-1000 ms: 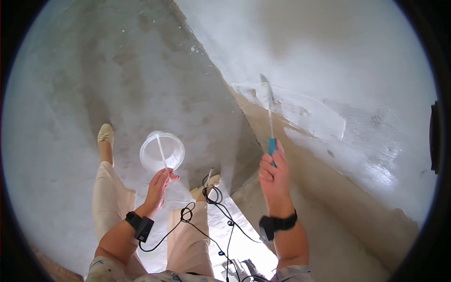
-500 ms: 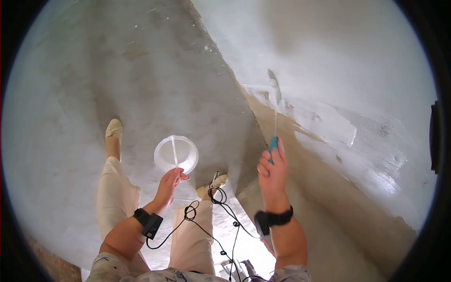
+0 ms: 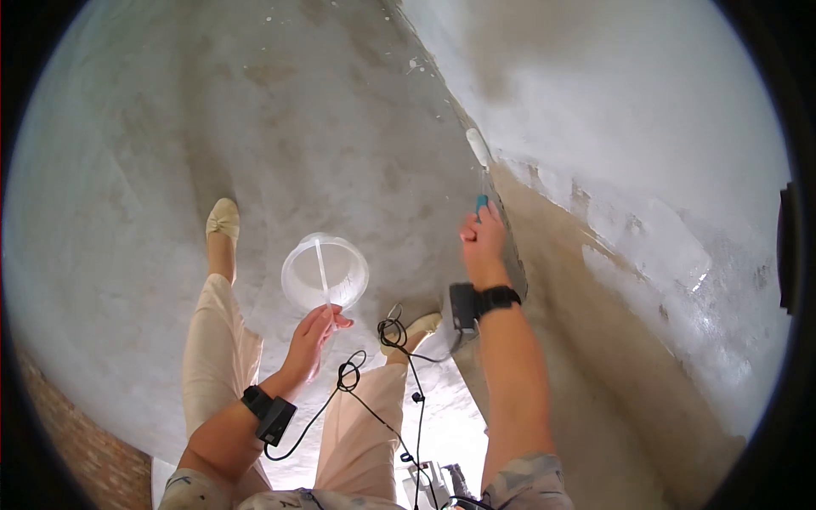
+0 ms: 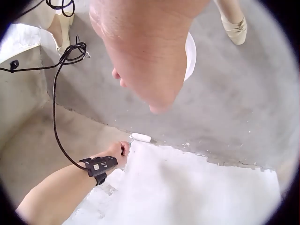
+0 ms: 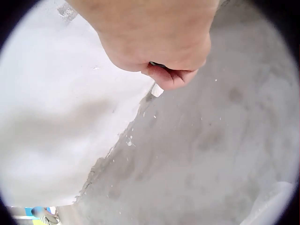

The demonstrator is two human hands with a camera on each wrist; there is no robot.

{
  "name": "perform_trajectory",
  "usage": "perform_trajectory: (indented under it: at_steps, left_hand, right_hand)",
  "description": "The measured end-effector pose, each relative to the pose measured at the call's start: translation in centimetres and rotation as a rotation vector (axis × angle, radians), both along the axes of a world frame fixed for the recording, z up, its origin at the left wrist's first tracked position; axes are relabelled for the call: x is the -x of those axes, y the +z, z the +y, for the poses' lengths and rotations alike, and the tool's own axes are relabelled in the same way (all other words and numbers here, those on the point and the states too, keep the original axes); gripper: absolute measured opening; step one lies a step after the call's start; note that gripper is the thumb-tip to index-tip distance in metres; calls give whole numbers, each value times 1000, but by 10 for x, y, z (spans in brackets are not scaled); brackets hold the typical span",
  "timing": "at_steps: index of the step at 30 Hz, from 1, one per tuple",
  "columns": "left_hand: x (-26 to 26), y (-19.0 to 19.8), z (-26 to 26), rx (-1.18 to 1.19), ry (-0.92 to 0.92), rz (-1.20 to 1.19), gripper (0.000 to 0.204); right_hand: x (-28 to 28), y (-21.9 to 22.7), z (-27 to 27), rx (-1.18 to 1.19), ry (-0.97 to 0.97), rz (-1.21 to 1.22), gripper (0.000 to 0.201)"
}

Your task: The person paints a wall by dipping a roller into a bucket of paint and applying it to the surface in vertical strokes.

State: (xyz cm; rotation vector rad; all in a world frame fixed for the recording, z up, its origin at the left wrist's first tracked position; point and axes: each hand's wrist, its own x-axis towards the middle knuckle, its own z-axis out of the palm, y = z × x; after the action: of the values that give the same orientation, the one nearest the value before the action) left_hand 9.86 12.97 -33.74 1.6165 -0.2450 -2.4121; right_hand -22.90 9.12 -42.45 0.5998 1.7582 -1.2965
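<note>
The right grip (image 3: 484,242) covers most of the teal handle (image 3: 482,202) and, in the right wrist view, most of the white roller (image 5: 157,90). The left grip (image 4: 145,61) hides much of the bucket (image 4: 190,56) in its own view. Coloured things (image 5: 40,215) low in the corner are too blurred to name.

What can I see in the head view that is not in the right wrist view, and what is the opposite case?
Only the head view: the left hand gripping the white handle of the bucket, the pale shoes, the black cords and the brickwork.

Only the right wrist view: a small blue patch at lower left.

Both: the right hand, the white roller, the wall and the speckled floor. I cannot tell if the bucket is shared.
</note>
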Motion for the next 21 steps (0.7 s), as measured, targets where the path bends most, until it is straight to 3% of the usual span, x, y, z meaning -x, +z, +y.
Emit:
perform_trajectory:
  at_steps: [6,10,12,14,16,19,21]
  left_hand:
    - [6,2,-5,-22,-22,5,39]
    - [7,3,-8,-25,-29,34,38]
    - [8,6,-10,-29,-35,55,38]
    - [9,9,-11,-30,-38,64,38]
    - [8,9,-11,-41,-1,116,38]
    - [5,4,-6,-35,-1,126,38]
    - [3,3,-4,-18,-30,101,38]
  right_hand:
    - [8,157,65,103,123,55,47]
    - [-9,251,90,93,13,109,47]
    - [-15,270,97,100,-21,128,47]
    - [-19,274,103,60,-12,159,48]
    - [-17,247,107,29,21,178,48]
    - [-15,173,94,38,39,142,47]
    - [-13,95,74,33,33,147,48]
